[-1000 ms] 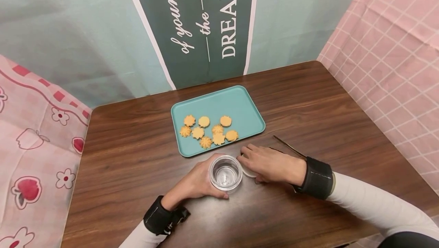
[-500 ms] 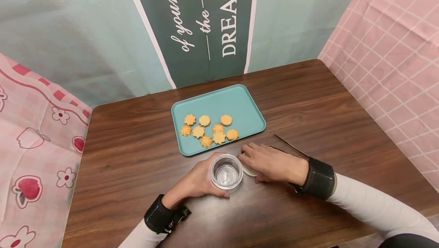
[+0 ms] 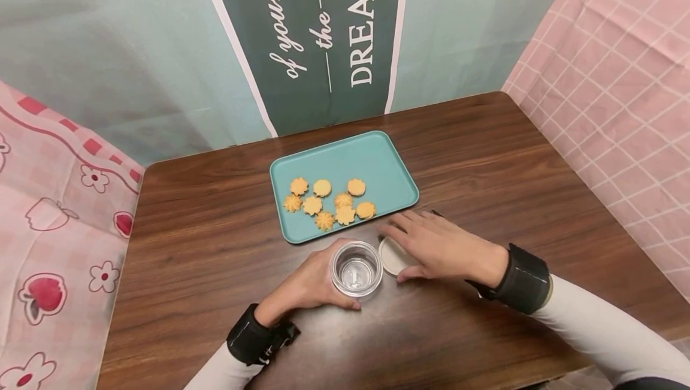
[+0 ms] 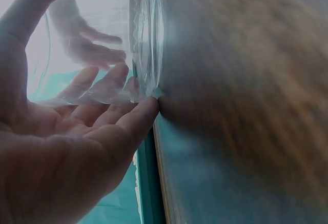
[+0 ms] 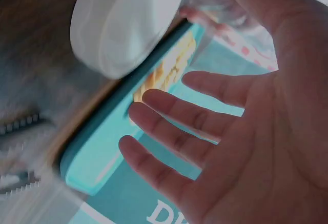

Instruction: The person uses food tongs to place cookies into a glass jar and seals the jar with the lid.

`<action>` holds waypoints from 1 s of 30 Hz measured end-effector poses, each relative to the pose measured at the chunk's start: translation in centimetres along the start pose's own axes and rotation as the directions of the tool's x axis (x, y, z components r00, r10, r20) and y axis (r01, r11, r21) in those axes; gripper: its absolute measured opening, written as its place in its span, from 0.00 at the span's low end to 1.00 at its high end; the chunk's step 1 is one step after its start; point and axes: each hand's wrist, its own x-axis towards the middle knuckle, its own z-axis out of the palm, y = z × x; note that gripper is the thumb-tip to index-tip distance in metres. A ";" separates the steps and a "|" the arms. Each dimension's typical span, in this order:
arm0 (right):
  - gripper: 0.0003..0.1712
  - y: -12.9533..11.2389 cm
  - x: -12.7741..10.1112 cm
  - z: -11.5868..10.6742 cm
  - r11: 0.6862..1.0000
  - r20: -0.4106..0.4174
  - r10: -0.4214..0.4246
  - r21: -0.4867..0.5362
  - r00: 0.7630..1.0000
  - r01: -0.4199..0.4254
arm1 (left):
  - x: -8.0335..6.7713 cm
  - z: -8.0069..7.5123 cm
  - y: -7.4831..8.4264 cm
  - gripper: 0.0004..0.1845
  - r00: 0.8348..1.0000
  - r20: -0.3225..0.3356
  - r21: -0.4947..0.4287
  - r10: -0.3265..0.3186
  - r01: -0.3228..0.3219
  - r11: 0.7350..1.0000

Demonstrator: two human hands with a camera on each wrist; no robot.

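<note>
My left hand [image 3: 312, 282] curls round a clear, round jar [image 3: 356, 270] with its mouth up and nothing inside. In the left wrist view, fingers and thumb lie on either side of the jar's wall [image 4: 146, 29]. Just right of the jar, a round whitish lid [image 3: 392, 256] lies on the table. My right hand [image 3: 442, 249] hovers over the lid's right side, overlapping it in the head view. The right wrist view shows that hand's fingers [image 5: 174, 144] spread and nearly straight, with nothing between them and the lid [image 5: 128, 24] in front of them.
A teal tray [image 3: 372, 159] lies behind the hands, with several yellow cookies [image 3: 345, 215] on its front left part. Dark serrated strips [image 5: 20, 124] lie on the wooden table [image 3: 205, 216] near my right hand. Fabric hangs along the back and both sides.
My right hand has let go of the lid and shifted right, its fingers straightening; more of the lid shows. The left hand and jar have stayed put.
</note>
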 end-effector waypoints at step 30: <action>0.49 4.2 -6.5 -0.4 0.936 -0.329 0.315 -0.046 0.890 -0.348 | 0.0 -0.2 0.1 0.53 1.000 -0.006 0.023 0.000 0.000 1.000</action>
